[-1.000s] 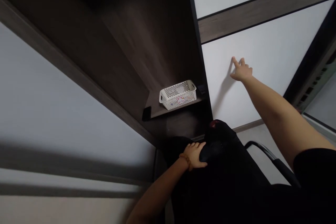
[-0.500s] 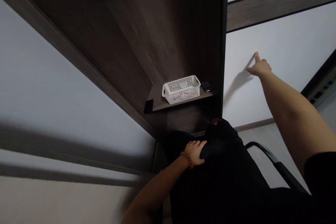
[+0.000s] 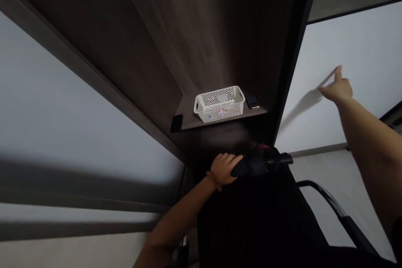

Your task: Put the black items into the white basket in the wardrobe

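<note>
My left hand (image 3: 223, 167), with a brown beaded bracelet at its wrist, is wrapped round one end of what looks like a folded black umbrella (image 3: 251, 166). It lies across my dark-clothed lap, its narrower end pointing right; the dark cloth makes its outline hard to make out. My right hand (image 3: 339, 88) is stretched out to the right before a white panel (image 3: 354, 50), holding nothing. Its index finger and thumb are extended and the other fingers are bent. The fingertip is at or very near the panel, where a shadow falls.
A white perforated basket (image 3: 220, 111) with stickers stands on a brown shelf (image 3: 188, 113) ahead. A dark phone-like device (image 3: 252, 101) lies right of it, and a black flat object (image 3: 176, 122) sits at the shelf's left corner. A chair armrest (image 3: 329, 199) is at lower right.
The view has shifted, so the right hand and white panel appear farther right. The umbrella in my left hand shows more clearly, its narrow end now visible to the right. The basket has stayed put.
</note>
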